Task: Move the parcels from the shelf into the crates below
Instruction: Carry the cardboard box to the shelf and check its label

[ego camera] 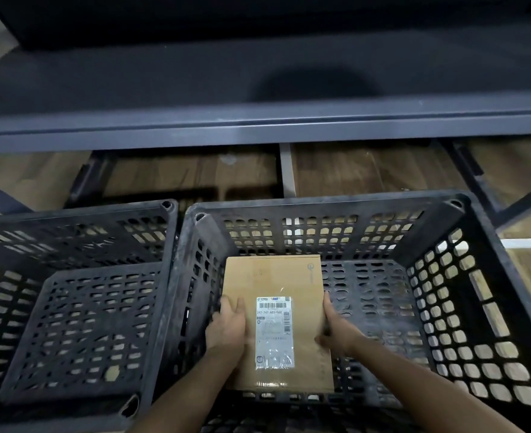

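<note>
Your left hand (226, 326) and right hand (336, 329) grip the sides of the cardboard parcel (270, 276) inside the right crate (320, 205). Its wall is close, so your left hand could get squashed.

Matt cardboard parcel (273, 276), plastic crate (445, 276)

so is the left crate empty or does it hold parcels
Empty: the left crate shows only bare mesh floor; the parcel is in the right crate.
</note>
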The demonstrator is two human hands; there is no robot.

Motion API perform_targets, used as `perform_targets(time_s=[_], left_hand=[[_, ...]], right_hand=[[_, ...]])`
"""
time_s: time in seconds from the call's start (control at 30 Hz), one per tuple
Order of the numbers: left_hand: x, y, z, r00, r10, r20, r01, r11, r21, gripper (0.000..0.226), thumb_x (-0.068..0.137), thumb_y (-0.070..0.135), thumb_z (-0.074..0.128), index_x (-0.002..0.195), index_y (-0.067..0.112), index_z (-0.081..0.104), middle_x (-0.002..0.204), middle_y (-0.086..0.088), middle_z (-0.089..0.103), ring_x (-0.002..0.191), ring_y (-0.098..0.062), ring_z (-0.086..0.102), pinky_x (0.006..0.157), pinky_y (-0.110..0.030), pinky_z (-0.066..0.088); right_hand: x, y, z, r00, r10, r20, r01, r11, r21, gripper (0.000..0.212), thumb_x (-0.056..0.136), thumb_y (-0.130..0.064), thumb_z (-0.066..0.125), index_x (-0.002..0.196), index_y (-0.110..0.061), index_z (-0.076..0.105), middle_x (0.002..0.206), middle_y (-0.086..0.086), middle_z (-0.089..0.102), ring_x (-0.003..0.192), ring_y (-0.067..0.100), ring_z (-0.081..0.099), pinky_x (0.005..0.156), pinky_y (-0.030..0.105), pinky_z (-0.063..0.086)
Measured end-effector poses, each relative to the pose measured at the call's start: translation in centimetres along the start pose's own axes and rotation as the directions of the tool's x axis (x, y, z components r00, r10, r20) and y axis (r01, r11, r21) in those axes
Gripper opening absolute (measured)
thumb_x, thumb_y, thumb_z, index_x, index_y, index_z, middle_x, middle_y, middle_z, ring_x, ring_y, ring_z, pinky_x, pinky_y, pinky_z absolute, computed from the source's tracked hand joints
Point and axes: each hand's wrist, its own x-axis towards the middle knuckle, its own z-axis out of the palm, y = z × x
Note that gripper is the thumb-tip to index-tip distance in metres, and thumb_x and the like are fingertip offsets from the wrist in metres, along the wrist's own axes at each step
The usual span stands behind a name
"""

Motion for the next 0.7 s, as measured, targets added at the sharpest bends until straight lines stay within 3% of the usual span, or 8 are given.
perform_targets(time_s=[0.07,0.13,0.2,0.27,0.37,0.5,0.6,0.7], left_hand=[[-0.2,0.6,-0.1,0.997,0.074,-0.013,-0.067,0.951,0.302,0.064,0.095,0.024,0.052,0.148,0.015,0.017,0.139,-0.012,0.032,0.113,-0.027,0.050,0.093,-0.034,0.045],[-0.7,1.4,-0.8,0.983,0.181,-0.019,-0.149,0.860,0.489,0.063,0.091,0.034,0.058,0.141,0.010,0.027,0.133,-0.010,0.039,0.118,-0.026,0.043,0.098,-0.033,0.038],[-0.5,1.9,-1.2,0.946,0.324,0.010,-0.274,0.784,0.557,0.067,0.087,0.035,0.062,0.140,0.006,0.032,0.133,-0.011,0.040,0.123,-0.027,0.035,0.102,-0.034,0.031],[0.0,2.2,-1.3,0.922,0.355,0.153,-0.380,0.766,0.518,0.098,0.078,0.043,0.070,0.149,0.006,0.013,0.149,-0.017,0.022,0.136,-0.034,0.023,0.110,-0.039,0.025],[0.3,1.7,-0.9,0.887,0.263,0.379,-0.442,0.720,0.536,0.132,0.066,0.053,0.074,0.147,0.005,-0.019,0.152,-0.021,-0.024,0.141,-0.047,-0.012,0.116,-0.054,0.003],[0.2,-0.1,0.7,0.904,0.269,0.331,-0.419,0.710,0.566,0.096,0.092,0.026,0.056,0.146,0.008,-0.021,0.151,-0.021,-0.027,0.138,-0.046,-0.020,0.116,-0.058,0.002],[0.3,0.0,1.0,0.920,0.256,0.298,-0.381,0.764,0.521,0.077,0.099,0.026,0.041,0.148,0.011,-0.017,0.154,-0.018,-0.023,0.138,-0.038,-0.024,0.116,-0.057,0.000],[-0.1,1.0,0.7,0.918,0.247,0.311,-0.392,0.693,0.606,0.081,0.099,0.026,0.042,0.146,0.006,-0.020,0.152,-0.024,-0.023,0.139,-0.048,-0.014,0.116,-0.057,0.007]], right_hand=[[0.2,-0.1,-0.3,1.000,0.013,0.011,-0.012,0.995,-0.095,0.107,0.090,-0.024,0.063,0.144,-0.019,-0.029,0.142,0.014,0.047,0.117,0.026,0.056,0.095,0.035,0.045],[0.1,-0.5,-0.8,0.999,0.046,-0.002,-0.045,0.971,-0.235,0.111,0.085,-0.039,0.065,0.145,-0.021,-0.027,0.153,0.011,0.031,0.130,0.027,0.046,0.103,0.038,0.043],[-0.1,-1.4,-1.1,0.998,-0.013,-0.060,-0.014,0.908,-0.418,0.116,0.081,-0.047,0.066,0.143,-0.024,-0.029,0.159,0.009,-0.006,0.146,0.030,0.011,0.116,0.041,0.023],[-0.4,-2.7,-1.2,0.985,-0.173,-0.028,0.126,0.809,-0.575,0.120,0.078,-0.053,0.066,0.142,-0.021,-0.031,0.149,0.009,-0.030,0.144,0.027,-0.016,0.120,0.040,0.001],[0.1,-3.4,0.5,0.950,-0.302,0.076,0.273,0.691,-0.669,0.118,0.080,-0.048,0.067,0.145,-0.009,-0.023,0.138,0.009,-0.035,0.141,0.025,-0.021,0.119,0.039,-0.006],[1.4,-2.0,2.7,0.962,-0.257,0.089,0.229,0.590,-0.774,0.106,0.088,-0.050,0.056,0.145,-0.007,-0.022,0.134,0.012,-0.039,0.142,0.027,-0.023,0.115,0.039,-0.010],[1.4,-2.6,3.2,0.980,-0.186,0.067,0.164,0.573,-0.803,0.100,0.091,-0.048,0.049,0.143,-0.009,-0.027,0.141,0.013,-0.039,0.138,0.025,-0.028,0.115,0.040,-0.011],[1.0,-3.3,3.3,0.987,-0.153,0.041,0.125,0.596,-0.793,0.083,0.097,-0.040,0.036,0.145,-0.009,-0.024,0.152,0.015,-0.031,0.142,0.027,-0.024,0.117,0.042,-0.009]])
